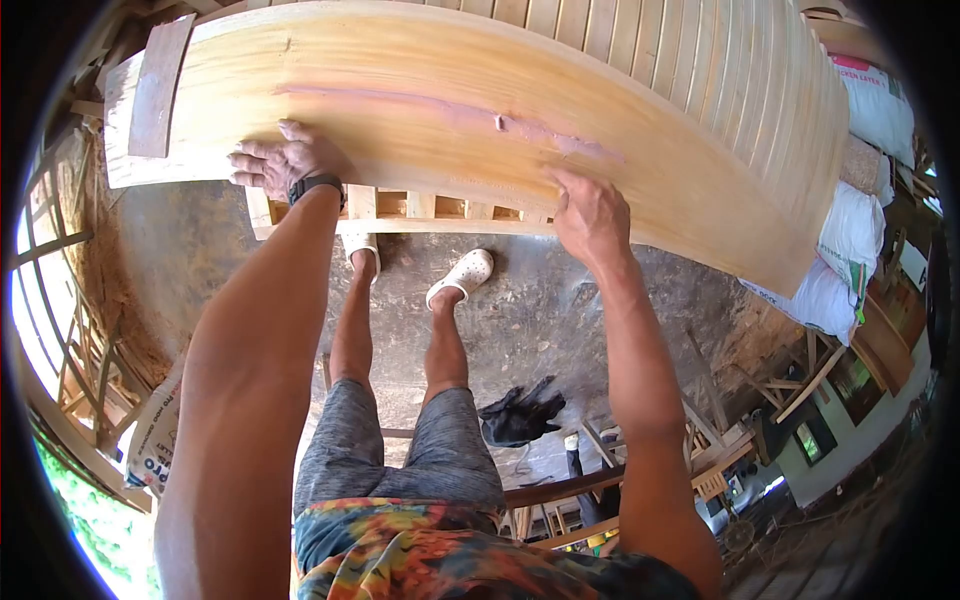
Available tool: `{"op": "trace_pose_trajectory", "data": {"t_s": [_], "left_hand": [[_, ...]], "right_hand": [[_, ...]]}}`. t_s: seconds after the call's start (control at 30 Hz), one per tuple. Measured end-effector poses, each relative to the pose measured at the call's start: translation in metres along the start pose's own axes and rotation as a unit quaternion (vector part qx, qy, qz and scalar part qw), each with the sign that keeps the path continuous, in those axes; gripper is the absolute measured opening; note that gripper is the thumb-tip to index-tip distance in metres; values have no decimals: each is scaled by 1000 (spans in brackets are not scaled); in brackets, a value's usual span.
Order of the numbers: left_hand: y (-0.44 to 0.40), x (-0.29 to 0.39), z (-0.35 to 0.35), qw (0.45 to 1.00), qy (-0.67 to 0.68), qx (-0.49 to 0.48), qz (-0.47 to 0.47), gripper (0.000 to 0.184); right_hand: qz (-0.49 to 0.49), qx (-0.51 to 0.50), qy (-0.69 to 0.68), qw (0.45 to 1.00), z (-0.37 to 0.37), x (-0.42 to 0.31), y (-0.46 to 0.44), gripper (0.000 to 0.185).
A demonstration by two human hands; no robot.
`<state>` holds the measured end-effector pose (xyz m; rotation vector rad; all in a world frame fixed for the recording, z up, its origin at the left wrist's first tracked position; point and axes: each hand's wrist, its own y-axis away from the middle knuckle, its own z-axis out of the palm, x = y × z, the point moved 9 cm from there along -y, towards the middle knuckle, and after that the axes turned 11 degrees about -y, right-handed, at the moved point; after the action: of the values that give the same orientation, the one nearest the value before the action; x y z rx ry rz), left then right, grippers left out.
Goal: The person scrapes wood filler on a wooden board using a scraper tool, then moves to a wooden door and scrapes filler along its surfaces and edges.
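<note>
Left hand point(280, 165) splayed on board point(450, 150), grasping nothing; right hand point(592, 215) curled, index out, contents unclear. Likely surface check; next needs light touch.

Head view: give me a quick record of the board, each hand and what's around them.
Workpiece: long wooden board, pink streak along it
Left hand: spread on the board by its near edge; dark wristband
Right hand: index finger extended onto the board, other fingers curled
Board's left end: brown strip lying across
Beyond board: slatted wood surface
Right side: white sacks
Floor: crumpled black item, identity unclear
</note>
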<state>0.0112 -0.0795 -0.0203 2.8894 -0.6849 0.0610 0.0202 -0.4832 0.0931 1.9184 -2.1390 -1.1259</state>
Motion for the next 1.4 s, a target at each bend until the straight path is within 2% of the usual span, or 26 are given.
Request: {"op": "trace_pose_trajectory", "data": {"t_s": [0.03,0.07,0.1,0.13,0.17,0.23,0.6,0.83,1.03,1.07,1.1,1.13,1.17,1.23,1.4], "left_hand": [[0,-1,0,1000,-2,2,-1,87],[0,-1,1,1000,4,11,5,86],[3,2,-2,1000,9,19,10,86],[6,3,-5,1000,18,18,9,85],[5,4,-6,1000,17,22,9,85],[5,3,-3,1000,7,7,10,84],[11,9,-14,1000,-5,-3,1,83],[6,5,-8,1000,-13,1,-4,85],[5,5,-6,1000,-11,5,6,85],[8,7,-12,1000,-4,-6,5,85],[10,9,-13,1000,1,-17,6,85],[10,10,-11,1000,2,-19,7,85],[9,10,-10,1000,-1,-14,9,84],[5,4,-6,1000,-7,-9,10,84],[8,6,-9,1000,17,1,0,85]], "right_hand": [[98,-125,-12,987,21,9,6,35],[97,-126,-14,987,30,6,8,35],[-27,3,-22,999,23,-16,6,36],[-152,133,-31,979,13,-38,12,36],[-154,132,-34,979,23,-42,7,36],[-247,258,18,934,21,-62,10,38],[-228,291,70,926,68,-53,-3,46],[-209,239,65,946,62,-55,-4,44],[-223,147,39,963,28,-71,-7,39],[-130,31,31,991,27,-67,-13,38],[-32,-85,21,996,34,-53,-10,38],[-119,-6,-23,993,26,-53,-2,40],[-117,-5,-22,993,32,-38,-1,40],[-175,191,-23,966,4,-27,13,40],[-200,273,42,940,-1,-8,13,45]]}}
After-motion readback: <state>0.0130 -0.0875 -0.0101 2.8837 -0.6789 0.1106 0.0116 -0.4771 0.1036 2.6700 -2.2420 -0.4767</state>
